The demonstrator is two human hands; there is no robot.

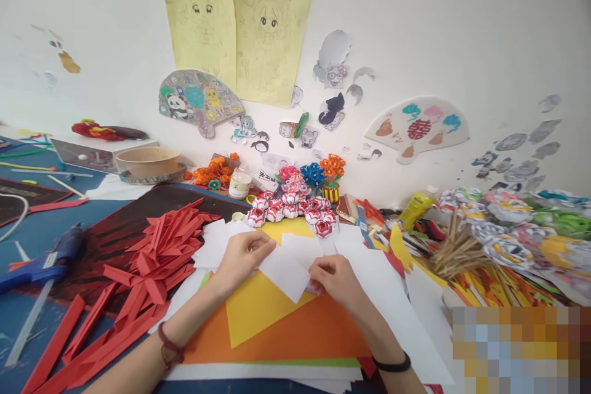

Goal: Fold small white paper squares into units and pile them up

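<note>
both hands on one white paper sheet (287,271), centre of the table (28,228), lying over yellow paper (258,314) and orange paper (295,338). left hand (242,257) at 9 o'clock of the sheet, fingers (264,247) closed, pinching its upper left edge. right hand (336,280) at 3 o'clock, fingers curled tight on the right edge; fingertips partly hidden. more loose white sheets (217,243) under and around. pile of folded red paper strips (157,252) at 9 o'clock of the left hand, well apart. blue glue gun (44,265) further out at 9. cluster of red-and-white paper flowers (290,212) at 12 o'clock, near the sheet. bundle of wooden sticks (455,252) at 3 o'clock of the right hand. paper fans and drawings on the wall (462,24) behind.
</note>
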